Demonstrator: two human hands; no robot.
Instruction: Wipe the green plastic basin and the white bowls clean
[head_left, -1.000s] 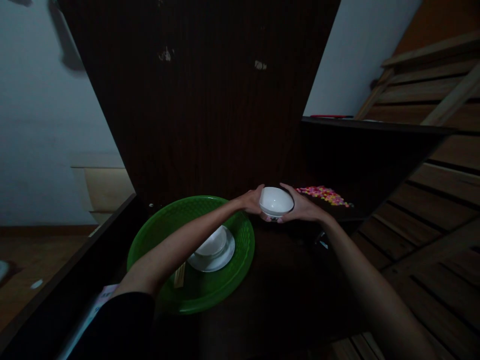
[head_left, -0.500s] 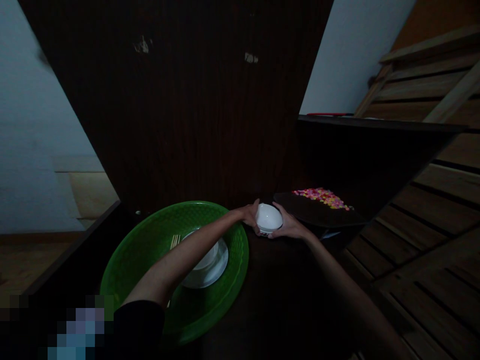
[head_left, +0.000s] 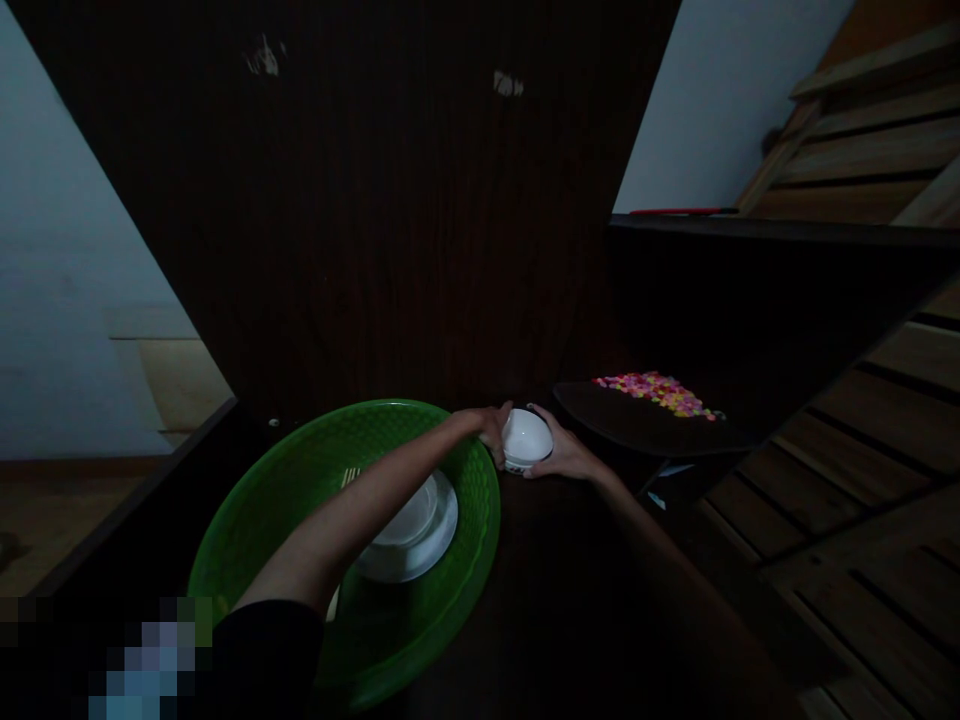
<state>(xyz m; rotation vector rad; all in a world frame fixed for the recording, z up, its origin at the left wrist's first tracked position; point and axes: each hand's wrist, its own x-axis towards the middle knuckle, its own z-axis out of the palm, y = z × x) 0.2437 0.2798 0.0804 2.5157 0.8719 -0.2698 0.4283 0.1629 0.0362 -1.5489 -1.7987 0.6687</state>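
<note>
A small white bowl (head_left: 528, 437) is held between my two hands on the dark surface, just right of the green basket. My left hand (head_left: 491, 432) grips its left side, reaching across the basket, with fingers curled against the rim. On the other side, my right hand (head_left: 566, 457) cups it, thumb near the bottom and fingers at the far edge. In the green basket (head_left: 262, 490) lie a white plate (head_left: 442, 530) with a clear or whitish bowl (head_left: 412, 515) on it, and a fork (head_left: 349, 477), partly hidden by my left forearm.
A dark wooden panel (head_left: 420, 220) stands behind the hands. To the right, a low shelf (head_left: 630, 425) holds a strip of small pink and yellow pieces (head_left: 660, 392). A red stick-like thing (head_left: 675, 211) lies on a higher ledge. Wooden slats (head_left: 862, 400) stand far right.
Both hands and the bowl have shifted slightly left, closer to the basket's rim. The camera view has tilted a little; the basket's contents look the same.
</note>
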